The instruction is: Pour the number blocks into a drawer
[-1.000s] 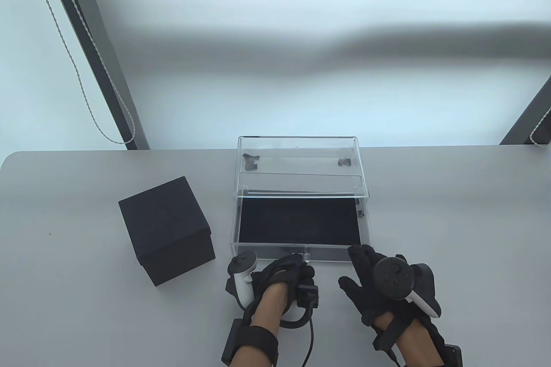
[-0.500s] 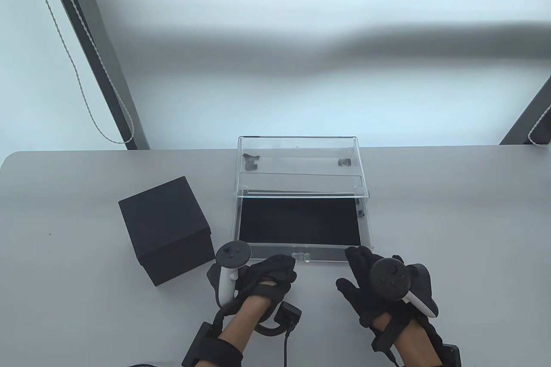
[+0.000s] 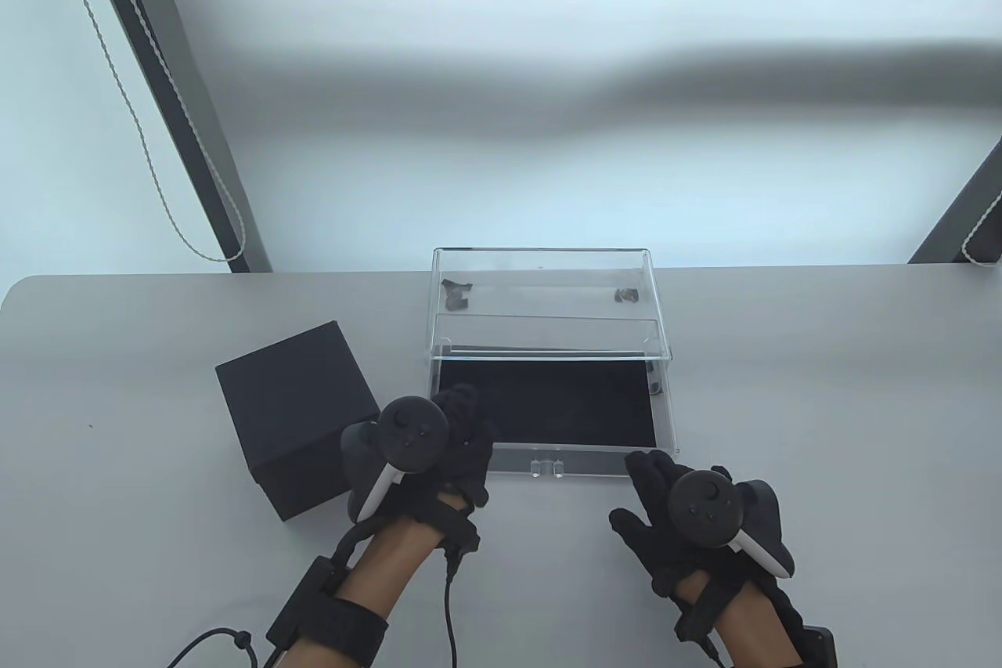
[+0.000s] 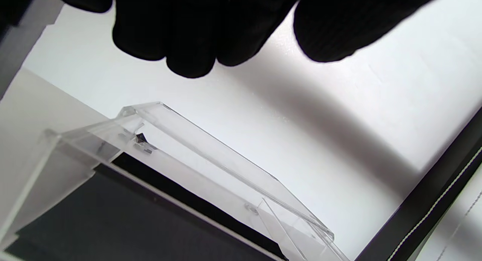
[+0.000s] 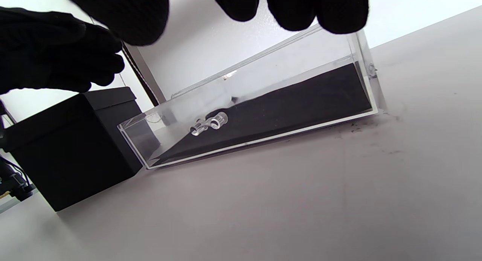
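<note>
A clear acrylic drawer [image 3: 583,462] with a black lining stands pulled out of its clear case [image 3: 540,292]; its small clear handle [image 3: 546,467] is free. A closed black box [image 3: 297,409] sits left of the drawer. No number blocks show. My left hand [image 3: 462,421] hovers open and empty over the drawer's front-left corner, next to the box. My right hand [image 3: 643,486] lies open, fingers spread, at the drawer's front-right corner. In the right wrist view I see the drawer [image 5: 263,114], the handle [image 5: 209,124] and the box [image 5: 75,140].
The grey table [image 3: 822,402] ends at a far edge just behind the case. Two small dark bits [image 3: 455,294] lie inside the case. A dark window frame [image 3: 164,96] and a bead cord [image 3: 149,143] stand behind the table.
My left hand has let go of the drawer handle and moved left and forward, up over the drawer's front-left corner. The right hand and the drawer have barely moved.
</note>
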Action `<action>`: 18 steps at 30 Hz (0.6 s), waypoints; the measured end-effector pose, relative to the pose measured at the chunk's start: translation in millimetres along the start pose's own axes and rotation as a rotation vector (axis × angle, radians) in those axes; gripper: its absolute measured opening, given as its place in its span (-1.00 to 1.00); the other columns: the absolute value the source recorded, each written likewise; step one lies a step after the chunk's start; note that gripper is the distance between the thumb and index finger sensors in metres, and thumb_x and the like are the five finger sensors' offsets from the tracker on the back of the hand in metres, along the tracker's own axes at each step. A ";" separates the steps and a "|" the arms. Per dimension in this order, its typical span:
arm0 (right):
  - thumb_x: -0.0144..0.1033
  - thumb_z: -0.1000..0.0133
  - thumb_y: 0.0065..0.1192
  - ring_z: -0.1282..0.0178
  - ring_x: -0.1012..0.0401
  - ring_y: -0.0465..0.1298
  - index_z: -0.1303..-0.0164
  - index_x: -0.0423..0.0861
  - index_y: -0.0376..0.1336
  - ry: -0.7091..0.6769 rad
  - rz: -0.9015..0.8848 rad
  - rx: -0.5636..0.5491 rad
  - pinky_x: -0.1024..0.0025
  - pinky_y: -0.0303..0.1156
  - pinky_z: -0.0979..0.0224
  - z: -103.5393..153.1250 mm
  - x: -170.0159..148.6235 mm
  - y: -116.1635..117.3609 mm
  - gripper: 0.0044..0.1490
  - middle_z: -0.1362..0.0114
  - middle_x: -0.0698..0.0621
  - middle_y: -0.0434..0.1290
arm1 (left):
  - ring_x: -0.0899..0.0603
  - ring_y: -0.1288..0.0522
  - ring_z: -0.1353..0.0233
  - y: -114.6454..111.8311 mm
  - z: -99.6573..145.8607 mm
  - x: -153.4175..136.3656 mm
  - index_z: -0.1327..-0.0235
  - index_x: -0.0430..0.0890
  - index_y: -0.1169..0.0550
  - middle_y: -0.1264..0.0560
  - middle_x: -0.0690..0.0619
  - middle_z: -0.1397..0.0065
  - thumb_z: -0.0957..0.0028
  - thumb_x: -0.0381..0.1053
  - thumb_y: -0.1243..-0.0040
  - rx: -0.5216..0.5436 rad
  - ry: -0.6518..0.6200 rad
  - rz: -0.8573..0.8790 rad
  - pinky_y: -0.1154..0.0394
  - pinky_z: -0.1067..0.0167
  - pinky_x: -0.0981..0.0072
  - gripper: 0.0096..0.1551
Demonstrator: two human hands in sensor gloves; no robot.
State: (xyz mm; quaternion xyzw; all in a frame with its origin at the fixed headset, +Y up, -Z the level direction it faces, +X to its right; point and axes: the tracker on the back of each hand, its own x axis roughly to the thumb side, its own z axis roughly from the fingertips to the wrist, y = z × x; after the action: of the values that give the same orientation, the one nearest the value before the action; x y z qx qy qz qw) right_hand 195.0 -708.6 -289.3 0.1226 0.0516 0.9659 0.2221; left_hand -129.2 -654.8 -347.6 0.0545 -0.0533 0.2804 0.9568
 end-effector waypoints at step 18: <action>0.22 -0.01 0.14 -0.53 -0.32 0.16 -0.53 -0.08 -0.08 -0.012 0.004 0.014 -0.51 -0.28 -0.42 -0.8 4.7 4.2 0.02 -0.61 -0.27 0.08 | -0.32 0.09 -0.69 66.6 -46.5 -95.1 -0.58 0.06 -0.15 -0.04 -0.12 -0.76 0.02 0.44 -0.04 0.007 0.314 -0.207 0.24 -0.49 -0.39 -0.06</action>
State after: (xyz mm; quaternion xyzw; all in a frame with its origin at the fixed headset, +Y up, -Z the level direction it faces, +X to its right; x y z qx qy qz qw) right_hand 189.0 -710.4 -288.4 0.1300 0.0566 0.9652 0.2197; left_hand -241.7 -643.3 -401.2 0.0186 0.1038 0.1859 0.9769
